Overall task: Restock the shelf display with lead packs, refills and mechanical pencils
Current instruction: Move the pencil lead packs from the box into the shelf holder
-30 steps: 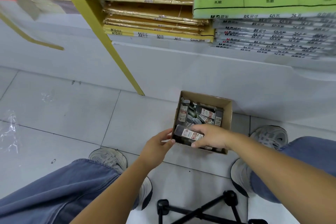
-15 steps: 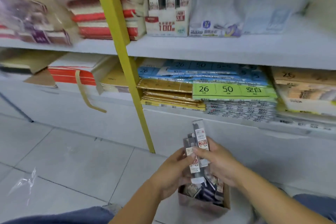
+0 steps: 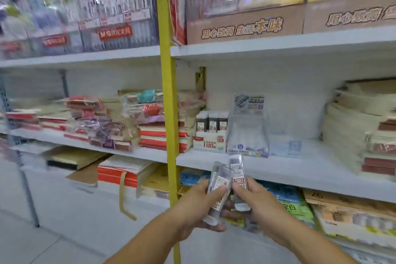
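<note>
Both hands hold a small bundle of lead packs [image 3: 227, 180], slim clear cases with dark contents and red-and-white labels, raised in front of the middle shelf. My left hand [image 3: 199, 206] grips the lower left packs. My right hand [image 3: 255, 197] pinches the taller pack on the right. On the middle shelf [image 3: 300, 169] stands a white display box [image 3: 209, 141] with three dark lead packs upright in it. Beside it is a clear display stand [image 3: 247, 135]. The picture is blurred by motion.
A yellow upright post [image 3: 169, 113] runs down just left of my hands. Stacks of wrapped notebooks [image 3: 107, 126] fill the shelf's left part, paper stacks [image 3: 360, 126] the right. Loose-leaf packs [image 3: 295, 206] lie on the lowest shelf. Pen displays line the top shelf [image 3: 278, 47].
My view has swung up from the floor box to the shelves. Both hands have lifted the lead packs from the box toward the middle shelf; the cardboard box is out of sight.
</note>
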